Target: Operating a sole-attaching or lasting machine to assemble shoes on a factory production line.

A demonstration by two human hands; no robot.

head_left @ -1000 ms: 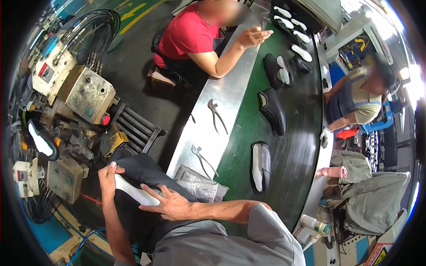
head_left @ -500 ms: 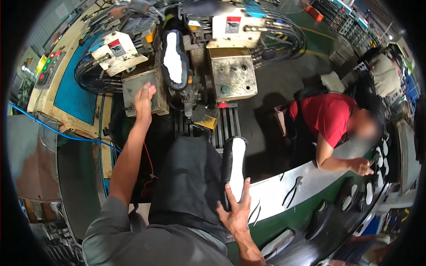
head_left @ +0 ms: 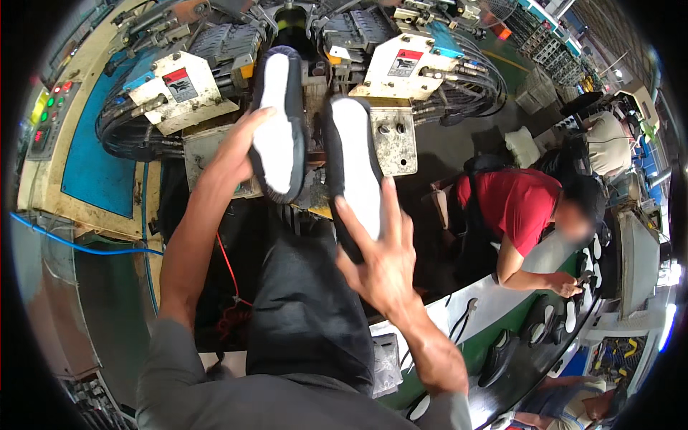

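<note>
Black shoe (head_left: 285,158), white sole up, gripped at its side by the left hand (head_left: 240,147), at the near edge of the machine (head_left: 394,68). Second shoe (head_left: 358,161), also sole up, grasped at its near end by the right hand (head_left: 383,269), just beside the first. Pliers (head_left: 471,307) laid on the metal bench (head_left: 498,292).

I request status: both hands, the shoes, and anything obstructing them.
Left hand holding left shoe by its side. Right hand gripping right shoe, fingers spread over white face. Shoes apart, side by side. No obstruction seen between hands and shoes.
</note>
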